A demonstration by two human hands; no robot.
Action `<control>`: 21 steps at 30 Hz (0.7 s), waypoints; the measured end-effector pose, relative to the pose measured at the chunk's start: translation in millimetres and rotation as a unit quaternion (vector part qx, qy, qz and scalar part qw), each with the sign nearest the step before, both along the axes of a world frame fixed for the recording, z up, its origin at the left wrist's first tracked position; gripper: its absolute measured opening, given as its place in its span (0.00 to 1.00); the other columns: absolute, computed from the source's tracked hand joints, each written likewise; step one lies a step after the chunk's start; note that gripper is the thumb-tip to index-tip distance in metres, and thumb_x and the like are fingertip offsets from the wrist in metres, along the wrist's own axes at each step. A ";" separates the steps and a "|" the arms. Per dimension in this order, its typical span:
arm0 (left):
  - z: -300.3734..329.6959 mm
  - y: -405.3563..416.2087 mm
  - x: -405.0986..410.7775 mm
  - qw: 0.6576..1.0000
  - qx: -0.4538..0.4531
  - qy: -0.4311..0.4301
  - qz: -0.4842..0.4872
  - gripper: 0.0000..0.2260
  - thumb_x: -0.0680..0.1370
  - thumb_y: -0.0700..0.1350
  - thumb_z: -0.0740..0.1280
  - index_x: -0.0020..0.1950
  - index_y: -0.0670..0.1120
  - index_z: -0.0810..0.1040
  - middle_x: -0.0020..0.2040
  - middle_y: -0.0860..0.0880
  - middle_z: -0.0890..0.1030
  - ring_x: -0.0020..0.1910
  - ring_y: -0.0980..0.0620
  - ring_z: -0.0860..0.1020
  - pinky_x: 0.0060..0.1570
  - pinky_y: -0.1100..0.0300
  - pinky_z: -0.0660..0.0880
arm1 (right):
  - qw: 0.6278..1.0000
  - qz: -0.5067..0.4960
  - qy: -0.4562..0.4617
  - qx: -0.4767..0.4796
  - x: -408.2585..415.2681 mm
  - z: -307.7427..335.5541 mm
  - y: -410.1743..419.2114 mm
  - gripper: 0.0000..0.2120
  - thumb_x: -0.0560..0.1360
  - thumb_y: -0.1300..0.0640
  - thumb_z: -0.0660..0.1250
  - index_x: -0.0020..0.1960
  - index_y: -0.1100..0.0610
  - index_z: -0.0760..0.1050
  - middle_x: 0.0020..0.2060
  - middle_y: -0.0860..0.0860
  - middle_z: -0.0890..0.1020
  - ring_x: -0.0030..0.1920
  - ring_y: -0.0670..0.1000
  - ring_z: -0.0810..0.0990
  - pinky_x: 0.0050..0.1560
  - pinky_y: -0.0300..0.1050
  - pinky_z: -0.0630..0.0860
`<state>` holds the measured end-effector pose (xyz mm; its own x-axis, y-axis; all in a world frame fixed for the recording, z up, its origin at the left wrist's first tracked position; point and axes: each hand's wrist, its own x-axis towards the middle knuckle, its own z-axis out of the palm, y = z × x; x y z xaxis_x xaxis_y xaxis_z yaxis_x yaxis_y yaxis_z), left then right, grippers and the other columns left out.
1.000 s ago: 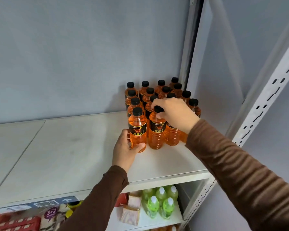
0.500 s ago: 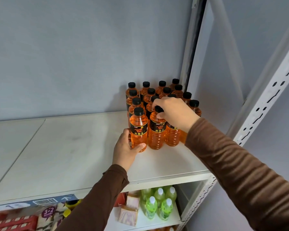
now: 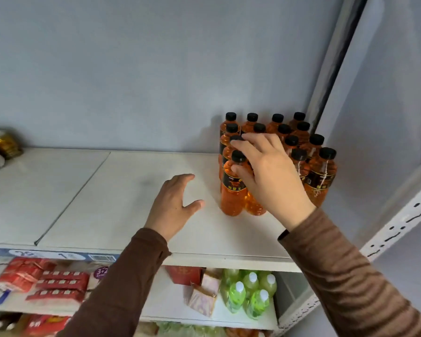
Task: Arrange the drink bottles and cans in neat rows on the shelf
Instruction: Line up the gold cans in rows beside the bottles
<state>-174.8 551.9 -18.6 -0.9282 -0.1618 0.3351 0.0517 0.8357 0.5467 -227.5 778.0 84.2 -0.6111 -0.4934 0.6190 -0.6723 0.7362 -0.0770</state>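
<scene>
Several orange drink bottles with black caps and dark labels stand in rows at the back right corner of the white shelf (image 3: 107, 190). The front-left bottle (image 3: 231, 198) stands upright at the block's near corner. My right hand (image 3: 270, 176) is spread over the front bottles, fingertips on a cap in the left column and thumb against the front-left bottle's shoulder; it covers the bottle beside it. My left hand (image 3: 173, 205) hovers open over the bare shelf, a short way left of the front-left bottle and apart from it. The front-right bottle (image 3: 322, 176) stands free.
A perforated white upright (image 3: 399, 222) frames the shelf's right side and a grey wall backs it. A gold-wrapped object (image 3: 0, 142) sits at the far left. On the shelf below are green bottles (image 3: 250, 295), red packs (image 3: 46, 280) and small boxes.
My left hand has let go of the front-left bottle and moved left, open. My right hand has opened from the bottle cap and spread across the front bottles. The view has shifted left.
</scene>
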 end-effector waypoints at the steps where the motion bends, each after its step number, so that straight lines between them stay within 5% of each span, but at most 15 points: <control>1: 5.3 -10.8 7.8 1.000 -0.011 0.005 0.008 0.28 0.76 0.53 0.71 0.74 0.51 0.68 0.71 0.53 0.71 0.70 0.54 0.66 0.66 0.63 0.61 | 1.000 0.009 -0.005 -0.001 5.3 -2.7 -10.1 0.22 0.76 0.53 0.69 0.69 0.55 0.73 0.65 0.52 0.75 0.66 0.56 0.69 0.64 0.49 0.71; 21: 19.9 -333.4 196.5 0.989 -0.072 0.009 0.127 0.30 0.75 0.53 0.73 0.74 0.52 0.68 0.71 0.52 0.71 0.70 0.53 0.65 0.67 0.60 0.63 | 0.986 0.114 -0.117 0.031 133.6 -60.7 -357.0 0.26 0.76 0.46 0.67 0.72 0.49 0.69 0.67 0.49 0.74 0.66 0.53 0.69 0.65 0.50 0.69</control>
<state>21.7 218.5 1.3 -0.8569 -0.3389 0.3884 -0.1618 0.8923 0.4215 -94.0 421.0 23.5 -0.6019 -0.6677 0.4381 -0.7906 0.5758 -0.2085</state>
